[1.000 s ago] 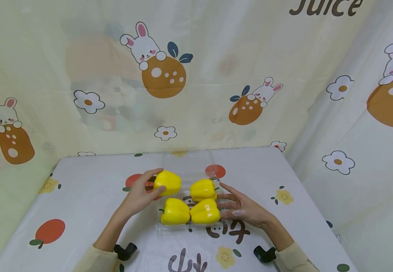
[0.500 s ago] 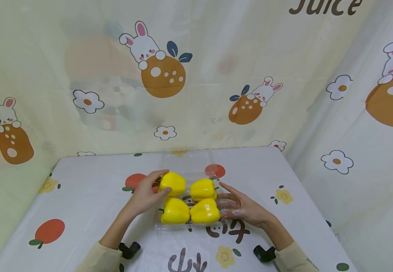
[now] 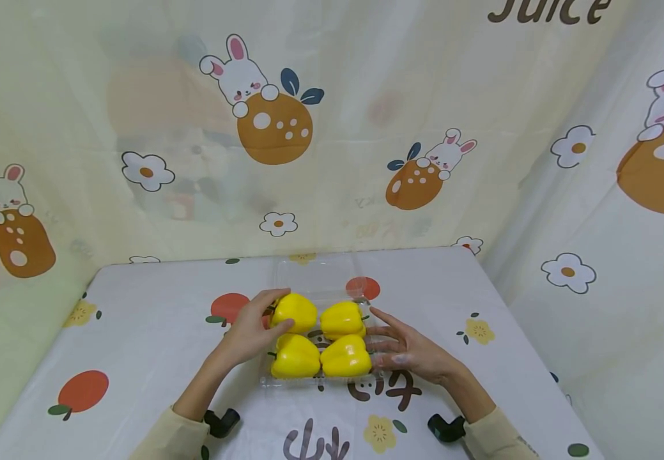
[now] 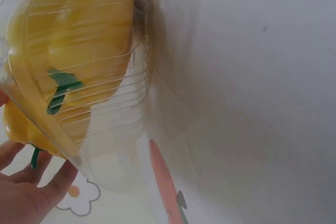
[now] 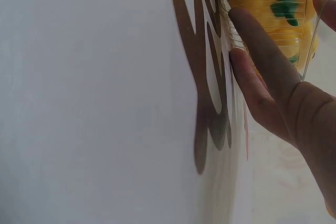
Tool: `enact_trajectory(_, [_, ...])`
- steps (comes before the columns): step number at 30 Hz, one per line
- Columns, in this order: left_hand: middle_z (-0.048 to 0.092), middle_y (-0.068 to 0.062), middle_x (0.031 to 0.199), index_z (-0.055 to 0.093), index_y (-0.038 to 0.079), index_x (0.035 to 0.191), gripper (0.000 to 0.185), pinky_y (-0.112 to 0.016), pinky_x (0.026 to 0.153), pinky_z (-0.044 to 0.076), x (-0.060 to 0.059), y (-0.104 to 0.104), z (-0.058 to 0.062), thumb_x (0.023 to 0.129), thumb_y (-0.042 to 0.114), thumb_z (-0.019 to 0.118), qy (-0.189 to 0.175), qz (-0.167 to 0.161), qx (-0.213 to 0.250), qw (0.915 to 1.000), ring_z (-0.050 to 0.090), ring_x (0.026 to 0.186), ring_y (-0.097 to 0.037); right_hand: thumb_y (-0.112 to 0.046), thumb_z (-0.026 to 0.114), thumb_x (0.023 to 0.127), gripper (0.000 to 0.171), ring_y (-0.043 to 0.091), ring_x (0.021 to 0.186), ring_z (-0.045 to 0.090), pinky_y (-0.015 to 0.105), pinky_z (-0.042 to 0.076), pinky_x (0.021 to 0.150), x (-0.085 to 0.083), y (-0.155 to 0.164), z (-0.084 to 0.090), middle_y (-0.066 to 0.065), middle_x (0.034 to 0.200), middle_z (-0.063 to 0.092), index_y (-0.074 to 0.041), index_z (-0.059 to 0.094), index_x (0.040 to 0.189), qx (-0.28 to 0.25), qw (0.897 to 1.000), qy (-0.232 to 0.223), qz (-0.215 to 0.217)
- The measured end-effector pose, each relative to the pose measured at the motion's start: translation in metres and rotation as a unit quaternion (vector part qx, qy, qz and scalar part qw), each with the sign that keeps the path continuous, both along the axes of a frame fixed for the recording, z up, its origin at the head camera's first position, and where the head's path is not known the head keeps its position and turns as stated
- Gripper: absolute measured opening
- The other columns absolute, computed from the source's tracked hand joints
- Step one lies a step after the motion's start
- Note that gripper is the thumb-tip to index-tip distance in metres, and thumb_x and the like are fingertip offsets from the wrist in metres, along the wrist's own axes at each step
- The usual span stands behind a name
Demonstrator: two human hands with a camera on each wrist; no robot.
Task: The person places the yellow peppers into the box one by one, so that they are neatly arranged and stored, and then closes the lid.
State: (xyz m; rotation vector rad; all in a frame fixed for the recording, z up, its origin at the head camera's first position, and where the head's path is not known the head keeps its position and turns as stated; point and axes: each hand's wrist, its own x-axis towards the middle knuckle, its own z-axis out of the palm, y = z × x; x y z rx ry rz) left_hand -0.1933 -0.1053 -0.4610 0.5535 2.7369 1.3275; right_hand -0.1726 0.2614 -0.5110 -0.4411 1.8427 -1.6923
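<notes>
A clear plastic container [image 3: 285,383] on the table holds yellow bell peppers with green stems. My left hand [image 3: 251,329] grips the far left bell pepper [image 3: 296,313] between thumb and fingers, at the container's back left. In the left wrist view that bell pepper [image 4: 23,127] shows partly above the container's rim, behind the near left bell pepper [image 4: 79,35]. Against the container's right wall, my right hand [image 3: 415,351] rests its nearly straight fingers. Beside it lie the far right bell pepper [image 3: 342,320] and the near right bell pepper [image 3: 346,356].
The container's clear lid [image 3: 314,276] lies folded back behind it. A white patterned cloth covers the table [image 3: 153,332], and a printed curtain [image 3: 337,128] hangs behind. Black wrist devices [image 3: 222,423] sit at both cuffs.
My left hand has moved right and slightly down with the far left bell pepper, bringing it into the container's back left corner. The right hand has stayed in place.
</notes>
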Motion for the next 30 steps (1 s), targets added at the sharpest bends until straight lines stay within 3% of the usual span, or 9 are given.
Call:
enact_trajectory(14, [0.055, -0.016, 0.155, 0.056, 0.009, 0.153, 0.062, -0.056, 0.116, 0.052, 0.003, 0.0043, 0.0047, 0.096, 0.022, 0.077, 0.022, -0.016, -0.04, 0.9988, 0.057, 0.14, -0.038, -0.022, 0.074, 0.097, 0.104, 0.047, 0.149, 0.047, 0.052, 0.056, 0.113, 0.0007, -0.0001, 0.0, 0.031, 0.17, 0.026, -0.023, 0.002, 0.172, 0.0, 1.0, 0.0, 0.0])
enact_trajectory(30, [0.054, -0.015, 0.156, 0.056, 0.008, 0.153, 0.063, -0.059, 0.119, 0.048, 0.0048, 0.0067, 0.0032, 0.096, 0.021, 0.078, 0.023, -0.019, -0.047, 0.9984, 0.053, 0.143, -0.039, -0.018, 0.075, 0.096, 0.104, 0.049, 0.149, 0.047, 0.052, 0.057, 0.111, 0.0017, -0.0039, 0.0021, 0.031, 0.17, 0.027, -0.023, 0.005, 0.172, 0.013, 1.0, 0.001, -0.016])
